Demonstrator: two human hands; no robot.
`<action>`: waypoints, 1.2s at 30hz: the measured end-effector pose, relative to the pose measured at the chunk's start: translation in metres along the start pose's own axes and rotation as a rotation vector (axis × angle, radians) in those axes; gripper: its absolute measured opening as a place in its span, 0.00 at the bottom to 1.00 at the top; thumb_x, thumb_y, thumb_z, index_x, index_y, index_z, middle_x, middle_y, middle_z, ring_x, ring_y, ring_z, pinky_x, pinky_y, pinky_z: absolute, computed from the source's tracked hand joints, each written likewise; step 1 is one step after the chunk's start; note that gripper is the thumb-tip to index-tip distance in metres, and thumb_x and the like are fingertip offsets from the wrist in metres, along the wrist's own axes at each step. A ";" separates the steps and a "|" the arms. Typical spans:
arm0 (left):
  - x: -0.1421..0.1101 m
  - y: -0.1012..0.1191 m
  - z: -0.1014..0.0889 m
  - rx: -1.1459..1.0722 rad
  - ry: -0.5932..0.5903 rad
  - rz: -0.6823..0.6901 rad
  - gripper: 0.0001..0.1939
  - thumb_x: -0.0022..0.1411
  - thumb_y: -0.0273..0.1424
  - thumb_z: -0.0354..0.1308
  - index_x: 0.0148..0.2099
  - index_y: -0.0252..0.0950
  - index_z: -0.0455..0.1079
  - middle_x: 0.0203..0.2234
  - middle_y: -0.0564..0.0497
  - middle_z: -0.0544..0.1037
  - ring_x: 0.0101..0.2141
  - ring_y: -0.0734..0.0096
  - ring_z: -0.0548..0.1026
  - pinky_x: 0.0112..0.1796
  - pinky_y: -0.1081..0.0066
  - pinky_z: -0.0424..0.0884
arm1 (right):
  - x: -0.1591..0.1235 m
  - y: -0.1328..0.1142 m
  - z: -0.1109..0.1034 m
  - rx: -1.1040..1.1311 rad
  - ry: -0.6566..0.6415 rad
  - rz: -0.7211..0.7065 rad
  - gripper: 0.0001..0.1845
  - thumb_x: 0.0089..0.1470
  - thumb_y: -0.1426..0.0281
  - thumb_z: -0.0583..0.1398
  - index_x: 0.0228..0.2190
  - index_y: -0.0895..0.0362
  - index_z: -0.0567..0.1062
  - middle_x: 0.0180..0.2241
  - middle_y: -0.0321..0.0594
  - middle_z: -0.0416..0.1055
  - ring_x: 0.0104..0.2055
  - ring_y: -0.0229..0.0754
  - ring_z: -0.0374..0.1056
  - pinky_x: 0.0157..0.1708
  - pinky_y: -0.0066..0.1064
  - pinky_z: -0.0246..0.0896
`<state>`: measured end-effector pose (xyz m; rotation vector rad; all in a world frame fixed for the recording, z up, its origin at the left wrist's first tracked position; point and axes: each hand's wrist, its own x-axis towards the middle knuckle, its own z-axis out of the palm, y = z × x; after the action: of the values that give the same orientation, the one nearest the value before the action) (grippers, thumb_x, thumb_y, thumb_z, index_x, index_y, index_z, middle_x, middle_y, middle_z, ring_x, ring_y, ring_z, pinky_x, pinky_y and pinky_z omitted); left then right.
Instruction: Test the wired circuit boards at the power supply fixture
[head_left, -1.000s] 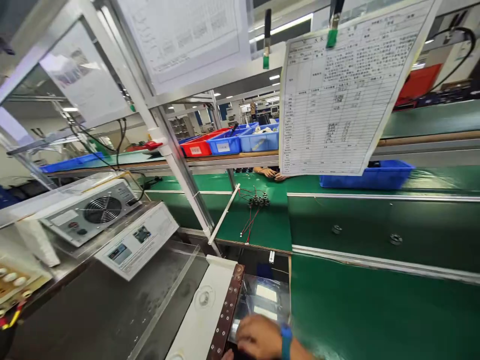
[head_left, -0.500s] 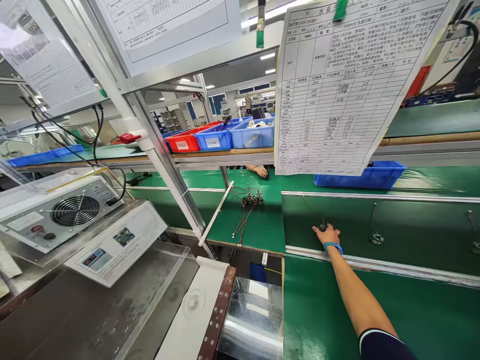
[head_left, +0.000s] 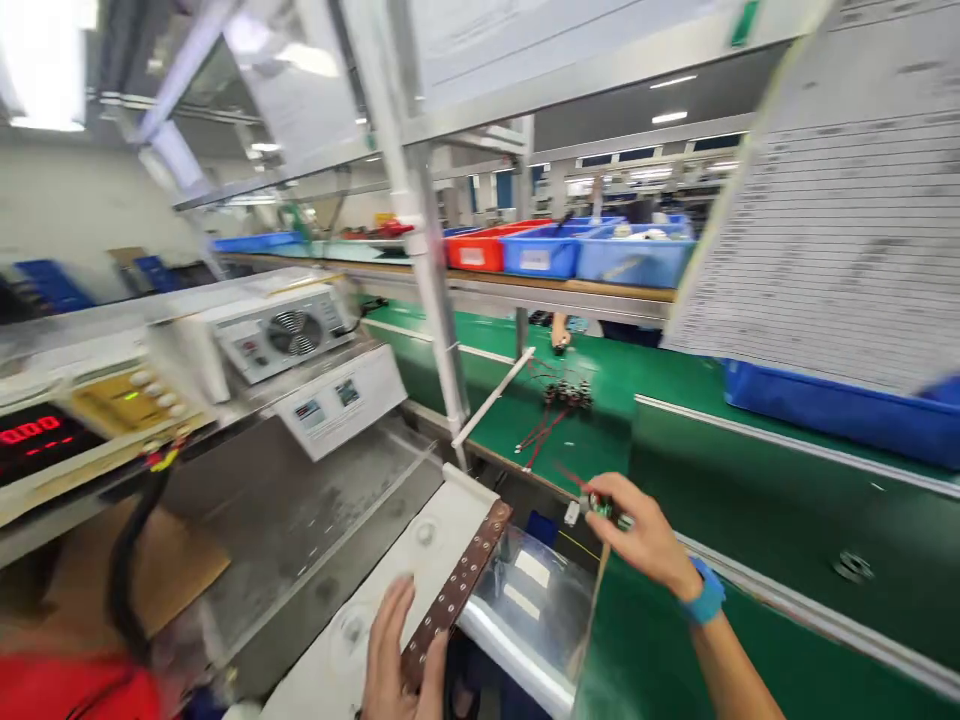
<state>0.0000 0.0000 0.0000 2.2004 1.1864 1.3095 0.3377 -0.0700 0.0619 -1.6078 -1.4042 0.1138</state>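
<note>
In my right hand [head_left: 637, 525], fingers and thumb pinch a small round circuit board [head_left: 598, 503] with red wires trailing off it. It is held above the near right corner of a green board, partly covered by my fingers. My left hand [head_left: 401, 650] is low in the view, fingers apart and blurred, holding nothing I can see. It hovers over a white strip [head_left: 420, 535] edged by a brown bar with metal studs [head_left: 459, 590]. A cluster of similar wired circuit boards [head_left: 568, 396] lies on the green surface beyond.
Another person's hand [head_left: 560, 332] is at the far side. Left stand a grey instrument with a fan [head_left: 294, 335] and a red digital display [head_left: 34, 430]. A metal post [head_left: 439, 320] rises mid-view. Another part [head_left: 853, 567] lies on the green belt at right.
My right hand has lifted the circuit board off the belt and carried it left. My left hand has come into view. The camera has turned left.
</note>
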 end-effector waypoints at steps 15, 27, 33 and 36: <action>-0.074 -0.064 -0.139 0.384 -0.519 -0.939 0.14 0.69 0.36 0.44 0.37 0.40 0.69 0.32 0.46 0.82 0.38 0.59 0.79 0.34 0.68 0.64 | 0.005 -0.079 0.386 0.063 -1.079 -0.489 0.21 0.49 0.80 0.61 0.46 0.57 0.74 0.47 0.47 0.75 0.51 0.50 0.68 0.52 0.39 0.63; -0.149 -0.064 -0.085 -1.084 -0.347 -1.261 0.33 0.40 0.60 0.68 0.34 0.38 0.63 0.16 0.57 0.72 0.16 0.82 0.63 0.19 0.77 0.47 | -0.009 -0.068 0.446 -0.081 -1.200 -0.618 0.31 0.43 0.87 0.54 0.46 0.54 0.78 0.48 0.43 0.75 0.51 0.49 0.67 0.50 0.35 0.59; -0.118 -0.040 -0.081 -1.228 -0.284 -1.281 0.25 0.49 0.51 0.69 0.36 0.37 0.65 0.19 0.55 0.75 0.14 0.82 0.66 0.15 0.79 0.49 | -0.020 -0.058 0.454 -0.092 -1.210 -0.580 0.30 0.45 0.85 0.56 0.49 0.55 0.77 0.50 0.45 0.74 0.52 0.49 0.67 0.56 0.38 0.55; -0.088 -0.040 -0.085 -1.192 -0.169 -1.212 0.24 0.50 0.48 0.70 0.37 0.36 0.66 0.23 0.55 0.76 0.16 0.80 0.70 0.17 0.80 0.59 | -0.027 -0.050 0.452 -0.045 -1.175 -0.551 0.30 0.48 0.82 0.57 0.54 0.56 0.73 0.53 0.47 0.73 0.54 0.49 0.66 0.58 0.40 0.53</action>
<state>-0.1113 -0.0559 -0.0304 0.5048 0.9302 0.8130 0.0146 0.1645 -0.1576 -1.0918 -2.6890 0.7914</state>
